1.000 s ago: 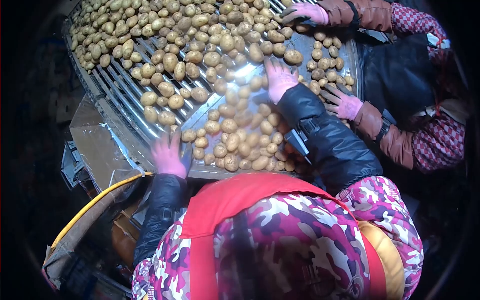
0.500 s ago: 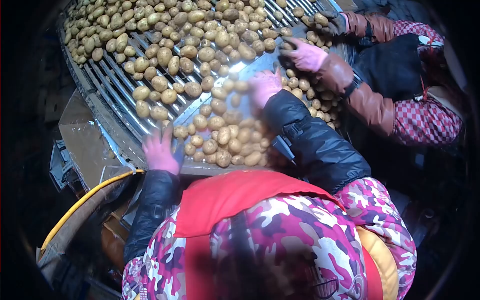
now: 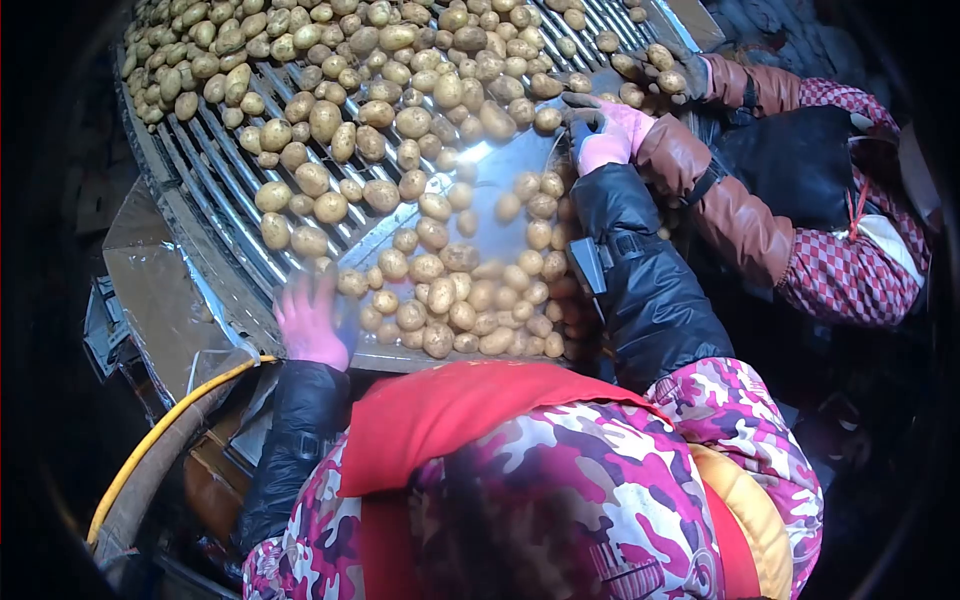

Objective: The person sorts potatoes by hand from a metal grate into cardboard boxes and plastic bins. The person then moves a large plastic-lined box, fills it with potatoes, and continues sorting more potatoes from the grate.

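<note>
My left hand [image 3: 314, 318], in a pink glove with dark fingers, rests at the near left rim of the sorting surface. Its fingers are spread and hold nothing, just left of a heap of potatoes [image 3: 462, 288] on the metal sheet [image 3: 495, 215]. My right hand [image 3: 603, 148], gloved the same way, reaches to the far right side of this sheet. Its fingers point forward, apart, with no potato showing in them. Beside and overlapping it in this view is a co-worker's pink-gloved hand [image 3: 632, 122]. Several potatoes lie just left of my right forearm.
Potatoes [image 3: 330, 40] cover the slatted metal bars [image 3: 205, 165] behind the sheet. The co-worker's other gloved hand [image 3: 688, 75] is beside potatoes at the upper right. A cardboard box [image 3: 150, 285] with plastic film and a yellow hose [image 3: 165, 425] are at the left.
My right hand has moved right and slightly forward across the sheet, up to the co-worker's hand. My left hand stays at the rim. Potatoes on the sheet have shifted.
</note>
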Motion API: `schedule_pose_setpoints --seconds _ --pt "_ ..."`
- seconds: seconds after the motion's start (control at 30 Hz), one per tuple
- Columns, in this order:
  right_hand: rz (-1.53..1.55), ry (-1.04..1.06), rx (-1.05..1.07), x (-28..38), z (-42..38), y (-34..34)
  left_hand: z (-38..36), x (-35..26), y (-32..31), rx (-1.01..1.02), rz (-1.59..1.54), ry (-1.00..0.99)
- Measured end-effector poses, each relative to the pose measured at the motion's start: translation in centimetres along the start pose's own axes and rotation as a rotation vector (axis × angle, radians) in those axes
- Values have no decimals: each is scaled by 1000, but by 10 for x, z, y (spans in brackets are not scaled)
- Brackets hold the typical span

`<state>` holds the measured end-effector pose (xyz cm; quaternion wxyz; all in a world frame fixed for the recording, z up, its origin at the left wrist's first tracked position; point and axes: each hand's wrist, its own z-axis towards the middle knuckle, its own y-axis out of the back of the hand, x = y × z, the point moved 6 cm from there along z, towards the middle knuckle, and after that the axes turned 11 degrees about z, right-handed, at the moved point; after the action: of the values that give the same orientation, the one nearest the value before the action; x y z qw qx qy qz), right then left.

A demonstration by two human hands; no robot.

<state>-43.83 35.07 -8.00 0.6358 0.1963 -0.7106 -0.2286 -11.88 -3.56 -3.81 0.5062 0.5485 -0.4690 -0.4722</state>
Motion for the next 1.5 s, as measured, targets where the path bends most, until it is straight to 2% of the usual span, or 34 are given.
schedule_pose_setpoints --seconds 0.03,0.13,0.17,0.27,0.43,0.53,0.67,0.7,0.8,0.93,1.0,1.23,1.33,1.5 --pt "-51 -20 -3 2 -2 -2 0 1 -1 16 -2 5" --pt "-308 142 19 27 -23 -7 0 1 1 -9 -17 1" --pt "-293 -26 106 29 -31 -7 1 1 0 -5 -9 2" --pt "-431 97 33 18 -35 0 0 1 -2 10 3 4" --pt "-536 68 -96 -13 -30 10 2 1 0 25 -8 10" --pt "-663 199 -285 -4 -39 12 1 1 -2 41 19 10" --pt "-635 -40 127 -17 -31 -10 0 1 -1 -2 6 -9" --pt "-618 3 119 -22 -34 -16 1 1 -2 -4 5 -11" --pt "-670 -105 338 31 -65 -32 0 2 -4 -9 -8 -9" --pt "-759 79 525 74 -97 -82 1 1 -1 -6 -8 3" --pt "-758 236 565 81 -112 -99 1 1 1 -2 -12 2" --pt "-848 422 518 83 -136 -120 -2 3 0 -92 -27 -19" --pt "-922 375 602 85 -128 -128 -2 4 0 -111 -38 -21" --pt "-921 301 488 105 -97 -134 -4 3 1 -97 -18 -5"
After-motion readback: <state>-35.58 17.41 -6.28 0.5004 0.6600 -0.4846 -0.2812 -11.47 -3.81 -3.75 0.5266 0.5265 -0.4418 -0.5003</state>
